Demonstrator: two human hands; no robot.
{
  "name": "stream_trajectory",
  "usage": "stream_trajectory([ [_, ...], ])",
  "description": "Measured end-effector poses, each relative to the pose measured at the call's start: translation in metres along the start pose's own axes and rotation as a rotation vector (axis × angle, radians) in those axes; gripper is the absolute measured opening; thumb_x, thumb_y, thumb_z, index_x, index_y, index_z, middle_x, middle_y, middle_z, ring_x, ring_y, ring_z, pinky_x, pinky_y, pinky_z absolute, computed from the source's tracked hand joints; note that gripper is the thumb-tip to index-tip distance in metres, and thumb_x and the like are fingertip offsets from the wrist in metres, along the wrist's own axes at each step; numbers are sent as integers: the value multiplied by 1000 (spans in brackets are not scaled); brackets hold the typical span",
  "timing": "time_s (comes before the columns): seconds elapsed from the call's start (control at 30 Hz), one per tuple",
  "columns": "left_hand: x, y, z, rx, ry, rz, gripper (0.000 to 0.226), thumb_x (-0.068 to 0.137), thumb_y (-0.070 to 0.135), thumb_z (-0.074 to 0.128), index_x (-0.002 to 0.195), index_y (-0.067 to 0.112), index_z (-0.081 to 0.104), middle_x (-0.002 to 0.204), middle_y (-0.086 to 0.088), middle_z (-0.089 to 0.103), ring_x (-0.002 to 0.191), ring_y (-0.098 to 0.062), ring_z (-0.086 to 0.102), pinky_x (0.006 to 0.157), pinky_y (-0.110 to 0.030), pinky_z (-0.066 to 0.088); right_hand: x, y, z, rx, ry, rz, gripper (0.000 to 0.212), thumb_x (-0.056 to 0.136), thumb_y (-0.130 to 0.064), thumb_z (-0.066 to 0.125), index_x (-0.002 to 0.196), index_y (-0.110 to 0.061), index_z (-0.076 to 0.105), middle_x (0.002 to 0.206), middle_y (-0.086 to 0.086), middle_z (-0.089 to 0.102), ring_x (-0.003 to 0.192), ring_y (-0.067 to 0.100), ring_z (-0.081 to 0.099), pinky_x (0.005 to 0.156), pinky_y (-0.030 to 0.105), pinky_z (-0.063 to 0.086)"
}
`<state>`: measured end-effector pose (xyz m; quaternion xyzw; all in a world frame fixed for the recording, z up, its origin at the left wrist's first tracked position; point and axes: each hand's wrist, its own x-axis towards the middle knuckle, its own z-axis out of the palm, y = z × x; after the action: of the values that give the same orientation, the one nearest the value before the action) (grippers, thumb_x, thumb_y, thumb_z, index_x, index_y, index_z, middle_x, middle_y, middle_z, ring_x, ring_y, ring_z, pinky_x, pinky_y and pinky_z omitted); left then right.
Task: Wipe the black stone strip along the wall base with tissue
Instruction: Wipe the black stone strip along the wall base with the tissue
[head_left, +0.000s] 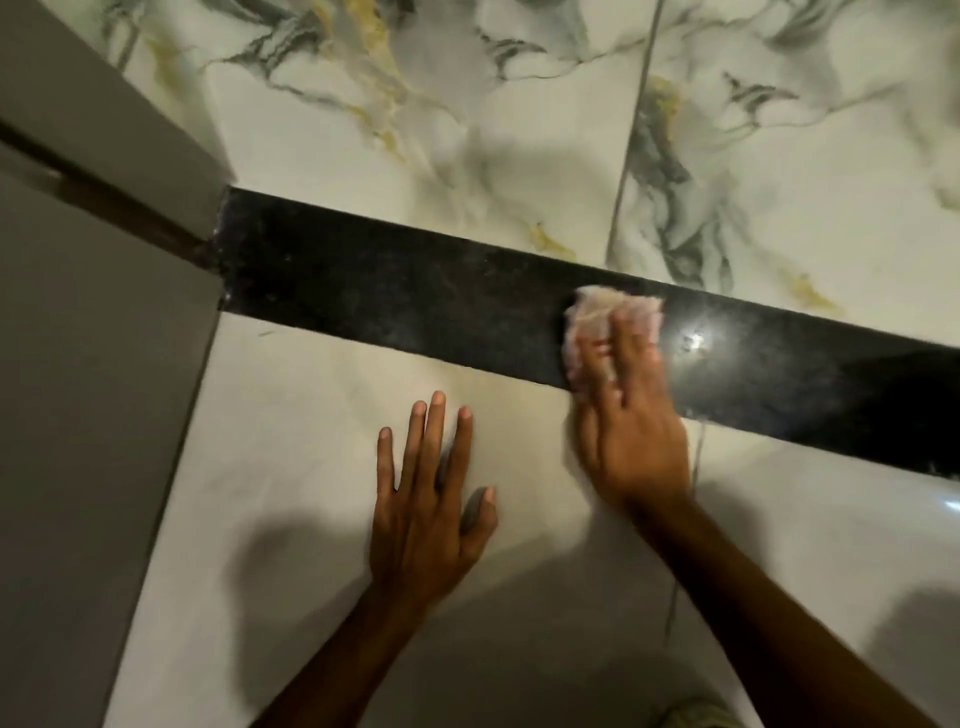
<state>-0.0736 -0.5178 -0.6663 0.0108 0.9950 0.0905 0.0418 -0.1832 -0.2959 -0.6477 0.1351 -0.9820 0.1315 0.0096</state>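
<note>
A glossy black stone strip runs from the left door frame down to the right edge, between marbled tiles above and pale floor below. My right hand presses a crumpled white tissue flat onto the strip near its middle; the fingers lie over the tissue and look blurred. My left hand rests palm down on the pale floor tile just below the strip, fingers spread, holding nothing.
A grey door and its frame fill the left side and meet the strip's left end. Marbled white, grey and gold tiles lie beyond the strip. A light glare shines on the strip right of the tissue.
</note>
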Motion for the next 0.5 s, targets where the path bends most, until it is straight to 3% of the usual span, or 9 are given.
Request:
stream_trajectory([
  [0.1, 5, 20, 6, -1, -22, 126, 77, 108, 59, 32, 174, 20, 25, 184, -13, 19, 170, -34, 17, 137, -62, 15, 37, 43, -9, -31, 139, 284, 60, 115, -24, 41, 171, -8, 25, 179, 25, 18, 168, 43, 12, 140, 54, 18],
  [0.17, 10, 34, 12, -15, -23, 210, 79, 106, 57, 37, 175, 22, 20, 185, -12, 15, 171, -31, 12, 139, -58, 6, 66, 54, -11, 1, 154, 344, 62, 115, -28, 42, 171, -8, 23, 179, 25, 17, 168, 43, 14, 140, 53, 15],
  [0.27, 15, 55, 15, -29, -47, 284, 83, 104, 56, 42, 176, 23, 18, 185, -12, 14, 172, -29, 10, 139, -55, 2, 45, 51, -11, 16, 53, 150, 64, 116, -34, 37, 172, -11, 20, 181, 20, 10, 170, 36, 6, 142, 49, 8],
  [0.37, 19, 83, 16, -13, -74, 338, 81, 105, 57, 42, 175, 19, 23, 184, -15, 17, 171, -32, 15, 138, -61, 13, -37, 59, -21, 62, 3, 93, 60, 115, -34, 38, 171, -15, 26, 182, 15, 10, 171, 28, 2, 140, 51, 22],
  [0.43, 21, 101, 17, -5, -82, 363, 79, 107, 58, 38, 174, 17, 26, 183, -17, 19, 170, -34, 16, 136, -65, 18, -72, 82, -33, 25, 72, 306, 65, 114, -33, 44, 172, -13, 23, 182, 14, 9, 171, 29, 5, 136, 53, 31],
  [0.5, 24, 119, 22, 4, -73, 389, 77, 109, 59, 33, 174, 17, 26, 183, -17, 20, 170, -35, 17, 135, -68, 17, -70, 117, -43, -47, 162, 540, 69, 114, -27, 47, 171, -5, 15, 179, 23, 11, 168, 40, 14, 135, 57, 32],
])
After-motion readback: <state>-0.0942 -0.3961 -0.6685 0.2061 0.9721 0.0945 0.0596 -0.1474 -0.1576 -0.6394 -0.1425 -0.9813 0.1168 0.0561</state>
